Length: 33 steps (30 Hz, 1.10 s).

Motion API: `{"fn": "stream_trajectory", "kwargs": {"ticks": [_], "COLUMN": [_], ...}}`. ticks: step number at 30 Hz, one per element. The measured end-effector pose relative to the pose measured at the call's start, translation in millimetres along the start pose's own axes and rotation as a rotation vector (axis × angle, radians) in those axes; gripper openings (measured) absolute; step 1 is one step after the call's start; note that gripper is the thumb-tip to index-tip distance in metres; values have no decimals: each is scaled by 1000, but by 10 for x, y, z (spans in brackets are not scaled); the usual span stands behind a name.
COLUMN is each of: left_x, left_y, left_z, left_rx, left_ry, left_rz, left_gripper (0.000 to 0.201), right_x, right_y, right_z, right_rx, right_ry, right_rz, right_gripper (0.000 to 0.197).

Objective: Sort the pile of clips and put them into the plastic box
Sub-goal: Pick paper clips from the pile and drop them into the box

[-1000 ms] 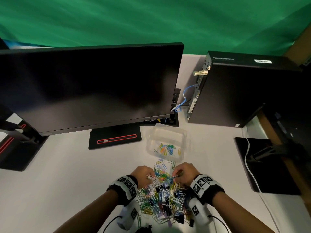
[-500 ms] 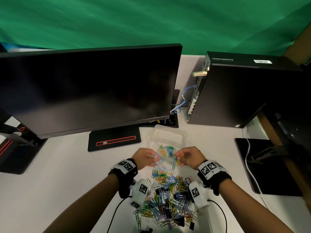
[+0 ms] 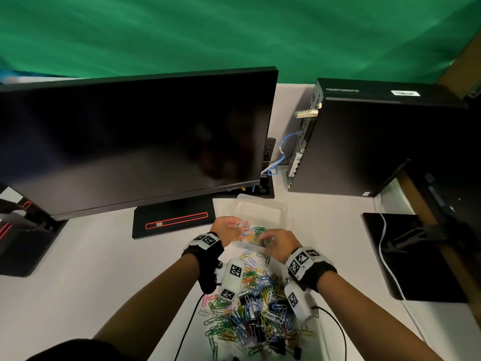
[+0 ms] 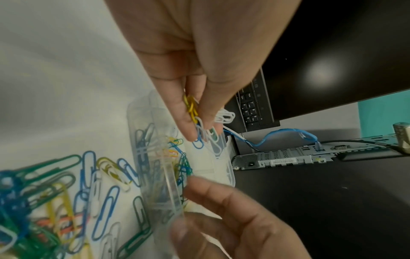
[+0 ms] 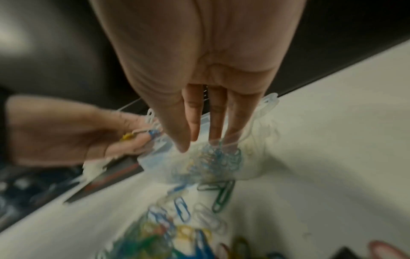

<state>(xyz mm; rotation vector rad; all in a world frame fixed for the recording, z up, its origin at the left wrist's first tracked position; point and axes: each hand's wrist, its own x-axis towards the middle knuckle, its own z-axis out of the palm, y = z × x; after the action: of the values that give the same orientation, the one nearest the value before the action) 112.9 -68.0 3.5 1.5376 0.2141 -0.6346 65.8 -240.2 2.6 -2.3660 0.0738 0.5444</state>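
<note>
A mixed pile of coloured paper clips and black binder clips lies on the white desk between my forearms. Beyond it stands the clear plastic box with several coloured clips in its near end. My left hand hovers at the box's left rim, and its fingers pinch a small bunch of white, yellow and blue paper clips. My right hand is over the box's near right side. Its fingers are straight and reach down into the box, holding nothing.
A dark monitor on a black stand rises just behind and left of the box. A black computer case with a blue cable stands to the back right. A black pad with a white cable lies on the right.
Both hands have lifted from the pile and moved forward to the box. The left hand has carried a bunch of clips there; the right hand's fingers have straightened over the box.
</note>
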Motion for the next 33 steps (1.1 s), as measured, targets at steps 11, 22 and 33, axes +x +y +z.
{"fn": "stream_trajectory", "kwargs": {"ticks": [11, 22, 33], "left_x": [-108, -463, -679], "left_y": [17, -34, -499], "left_z": [34, -98, 180], "left_rx": [-77, 826, 1425], "left_ry": [-125, -193, -475], "left_rz": [-174, 158, 156], "left_gripper": [52, 26, 82], "right_x": [-228, -598, -590], "right_y": [126, 316, 292], "right_z": [50, 71, 377], "right_rx": [-133, -187, -435], "right_ry": [-51, -60, -237], "right_rz": [-51, -85, -144], "right_gripper": [32, 24, 83]}}
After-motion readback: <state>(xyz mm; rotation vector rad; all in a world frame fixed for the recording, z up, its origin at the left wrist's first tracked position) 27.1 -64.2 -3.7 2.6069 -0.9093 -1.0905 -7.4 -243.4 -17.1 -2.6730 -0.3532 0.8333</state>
